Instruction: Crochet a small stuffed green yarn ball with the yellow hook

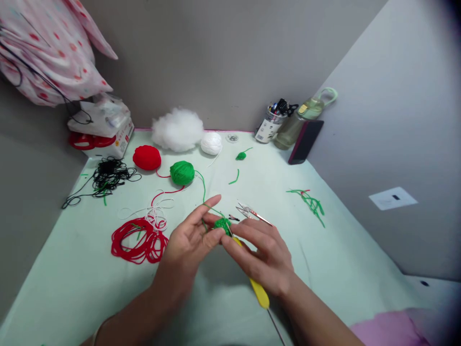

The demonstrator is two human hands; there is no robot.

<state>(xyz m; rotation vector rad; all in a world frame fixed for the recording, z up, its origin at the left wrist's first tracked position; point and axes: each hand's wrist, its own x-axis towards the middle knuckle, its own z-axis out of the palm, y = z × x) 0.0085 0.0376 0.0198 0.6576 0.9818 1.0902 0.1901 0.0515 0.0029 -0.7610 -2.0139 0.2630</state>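
Observation:
A small green crochet piece (222, 225) is pinched between the thumb and fingers of my left hand (196, 235). Green yarn runs from it over my raised left index finger to the green yarn ball (182, 173). My right hand (264, 250) grips a crochet hook with a yellow handle (260, 294), its metal tip at the green piece. Thread snips (255, 214) lie just beyond my right hand, partly hidden by it, beside a small black clip (234, 218).
Behind are a red yarn ball (147, 157), white stuffing (178, 129) and a white yarn ball (211, 143). Red cord loops (139, 240) and tangled black yarn (110, 177) lie left. Green scraps (311, 204), a phone (306, 142), a bottle (290, 129) and a pen holder (268, 126) stand or lie right.

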